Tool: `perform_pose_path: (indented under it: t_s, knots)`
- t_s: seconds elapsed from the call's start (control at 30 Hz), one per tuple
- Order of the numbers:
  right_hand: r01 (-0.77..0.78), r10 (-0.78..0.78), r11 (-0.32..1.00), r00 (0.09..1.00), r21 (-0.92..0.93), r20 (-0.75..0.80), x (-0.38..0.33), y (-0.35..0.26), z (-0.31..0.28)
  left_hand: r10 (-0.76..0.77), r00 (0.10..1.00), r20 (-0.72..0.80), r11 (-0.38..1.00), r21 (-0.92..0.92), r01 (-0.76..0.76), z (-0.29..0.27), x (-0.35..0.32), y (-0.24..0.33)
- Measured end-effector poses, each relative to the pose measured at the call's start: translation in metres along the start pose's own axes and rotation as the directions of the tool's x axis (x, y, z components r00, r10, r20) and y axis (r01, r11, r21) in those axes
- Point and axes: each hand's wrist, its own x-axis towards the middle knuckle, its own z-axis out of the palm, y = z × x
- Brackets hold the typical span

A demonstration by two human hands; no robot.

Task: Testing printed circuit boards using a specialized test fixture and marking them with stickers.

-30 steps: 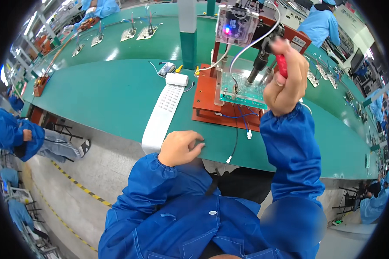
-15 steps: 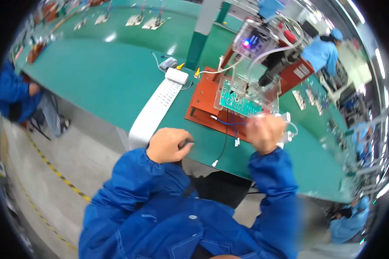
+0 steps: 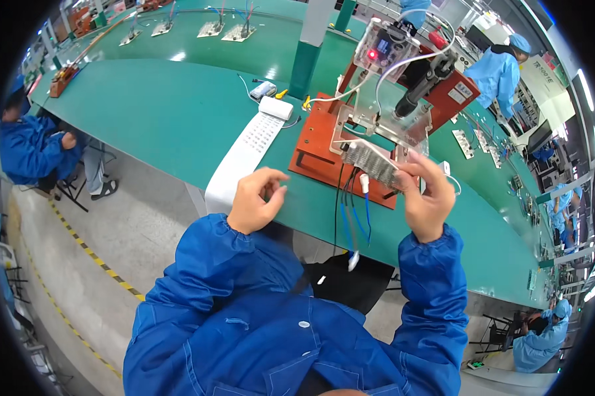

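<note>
My right hand (image 3: 428,191) pinches the right end of a circuit board (image 3: 371,162) between thumb and fingers. The board is tilted up off the test fixture (image 3: 317,140), its ribbed grey side facing me. From it hang black and blue wires (image 3: 354,221), some with white connectors (image 3: 365,183). My left hand (image 3: 256,200) is held at the near edge of the table, fingers curled but apart from the thumb, with nothing in it. Beside it lies a long strip of white labels (image 3: 241,162), its roll (image 3: 276,107) at the far end.
The red-brown fixture carries a clear plastic frame, a black clamp cylinder (image 3: 413,100) and a display box (image 3: 378,49) with a red light. A green pillar (image 3: 304,69) rises behind. A co-worker in blue (image 3: 37,148) sits at the left; others are at the right.
My right hand has lifted the green board off the fixture and tipped it, so its underside and wires now show. The box's light went from blue to red. My left hand rose slightly.
</note>
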Motion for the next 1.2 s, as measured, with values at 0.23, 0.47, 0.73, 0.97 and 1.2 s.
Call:
perform_pose_path:
  t_s: [0.23, 0.47, 0.73, 0.97, 1.2]
  knots:
    - [-0.747, 0.543, 0.589, 0.649, 0.308, 0.533, -0.011, -0.001, 0.005, 0.471, 0.795, 0.382, 0.819, 0.146, -0.555, 0.005, 0.013, 0.035]
    - [-0.838, 0.626, 0.495, 0.528, 0.231, 0.574, -0.068, 0.023, 0.030, 0.303, 0.717, 0.628, 0.884, 0.097, -0.458, 0.034, 0.017, 0.024]
    - [-0.705, 0.697, 0.706, 0.708, 0.062, 0.113, -0.123, -0.006, 0.010, 0.221, 0.734, 0.642, 0.918, 0.117, -0.380, 0.038, 0.019, 0.023]
    - [-0.695, 0.693, 0.716, 0.719, 0.061, 0.058, -0.124, -0.005, 0.024, 0.224, 0.724, 0.652, 0.904, 0.139, -0.405, 0.041, 0.019, 0.022]
    - [-0.738, 0.737, 0.673, 0.675, 0.047, 0.038, -0.123, -0.005, 0.029, 0.254, 0.741, 0.622, 0.888, 0.153, -0.433, 0.044, 0.017, 0.018]
